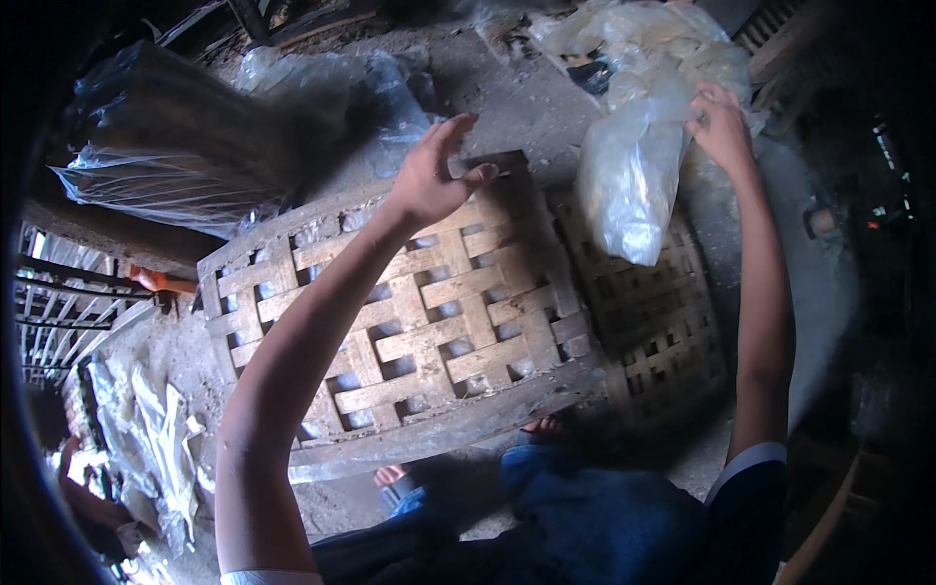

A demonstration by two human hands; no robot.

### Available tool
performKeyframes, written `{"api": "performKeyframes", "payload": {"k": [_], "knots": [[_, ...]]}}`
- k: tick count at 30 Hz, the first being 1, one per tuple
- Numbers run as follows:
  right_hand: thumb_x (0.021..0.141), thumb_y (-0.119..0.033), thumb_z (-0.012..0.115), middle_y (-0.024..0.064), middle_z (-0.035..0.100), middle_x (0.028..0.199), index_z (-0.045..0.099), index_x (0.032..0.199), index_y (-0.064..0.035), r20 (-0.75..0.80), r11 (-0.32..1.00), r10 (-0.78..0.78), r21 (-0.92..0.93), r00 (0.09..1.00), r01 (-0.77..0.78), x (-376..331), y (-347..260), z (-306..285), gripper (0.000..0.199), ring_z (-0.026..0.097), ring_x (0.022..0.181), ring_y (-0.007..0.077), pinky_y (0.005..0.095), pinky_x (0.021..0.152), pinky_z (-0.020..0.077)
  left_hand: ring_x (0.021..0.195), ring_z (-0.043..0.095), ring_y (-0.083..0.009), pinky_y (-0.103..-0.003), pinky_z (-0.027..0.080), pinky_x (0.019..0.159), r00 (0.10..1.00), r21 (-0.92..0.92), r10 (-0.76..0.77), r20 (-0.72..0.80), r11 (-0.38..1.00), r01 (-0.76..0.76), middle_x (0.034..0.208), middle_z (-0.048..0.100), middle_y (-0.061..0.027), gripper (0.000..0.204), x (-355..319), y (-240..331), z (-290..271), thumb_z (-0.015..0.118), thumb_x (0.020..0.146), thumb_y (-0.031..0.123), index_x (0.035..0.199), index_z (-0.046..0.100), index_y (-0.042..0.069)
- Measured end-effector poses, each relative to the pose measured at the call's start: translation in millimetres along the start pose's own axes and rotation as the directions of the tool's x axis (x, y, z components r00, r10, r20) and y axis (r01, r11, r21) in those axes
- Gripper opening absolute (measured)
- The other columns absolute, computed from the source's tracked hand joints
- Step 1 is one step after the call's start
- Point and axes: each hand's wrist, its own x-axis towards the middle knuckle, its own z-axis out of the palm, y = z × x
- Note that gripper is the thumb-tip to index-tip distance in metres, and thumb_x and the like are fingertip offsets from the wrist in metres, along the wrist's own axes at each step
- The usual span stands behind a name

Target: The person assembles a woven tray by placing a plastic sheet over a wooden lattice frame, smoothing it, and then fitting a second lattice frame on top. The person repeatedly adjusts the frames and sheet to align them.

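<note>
My right hand (720,127) reaches out at the far right, its fingers closed on the edge of a clear plastic bag (639,180). The bag hangs down to the left of that hand, its lower end over a darker woven panel (658,331). My left hand (436,174) is open and holds nothing, thumb and fingers apart. It hovers above the far edge of a woven bamboo-strip panel (419,327) in a wooden frame, which lies in front of me.
More crumpled plastic (673,39) lies at the far right. At the far left stands a large dark bundle wrapped in plastic (185,146), with loose sheeting (380,88) beside it. Plastic scraps (146,439) cover the floor at left. My feet are at the panel's near edge.
</note>
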Motion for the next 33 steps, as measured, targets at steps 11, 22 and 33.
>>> {"api": "performKeyframes", "payload": {"k": [11, 22, 33], "knots": [[0.083, -0.004, 0.07, 0.0108, 0.075, 0.108, 0.069, 0.093, -0.006, -0.363, 0.678, -0.735, -0.385, 0.572, 0.626, 88.9, -182.1, -226.2, 0.011, 0.07, 0.11, 0.0272, 0.0444, 0.103, 0.0513, 0.148, 0.036, -0.0424, -0.049, 0.031, 0.124, 0.829, 0.197, 0.527, -0.187, 0.847, -0.494, 0.166, 0.03, -0.0234, 0.099, 68.4, 80.7, -65.3, 0.073, 0.075, 0.031, 0.161, 0.029, 0.008], [0.079, -0.002, 0.08, 0.011, 0.069, 0.097, 0.066, 0.108, -0.001, -0.552, 0.507, -0.731, -0.048, 0.4, 0.861, 133.4, -233.4, -180.6, 0.032, 0.067, 0.09, 0.0283, 0.0371, 0.079, 0.0535, 0.108, 0.064, -0.0321, -0.042, 0.05, 0.098, 0.885, 0.138, 0.44, -0.152, 0.896, -0.422, 0.119, 0.067, -0.0183, 0.06, -25.2, 77.7, -188.3, 0.074, 0.071, 0.025, 0.124, 0.058, 0.0], [0.07, -0.007, 0.083, 0.0069, 0.069, 0.096, 0.068, 0.103, -0.01, -0.444, 0.772, -0.562, 0.021, 0.698, 0.635, 32.4, -274.1, -134.7, 0.036, 0.068, 0.083, 0.0304, 0.0406, 0.073, 0.0531, 0.099, 0.071, -0.0262, -0.042, 0.056, 0.087, 0.866, 0.917, 0.501, 0.001, 0.345, -0.201, 0.106, 0.071, -0.008, 0.046, -108.3, 89.4, -263.2, 0.083, 0.078, 0.015, 0.119, 0.062, 0.014]]}}
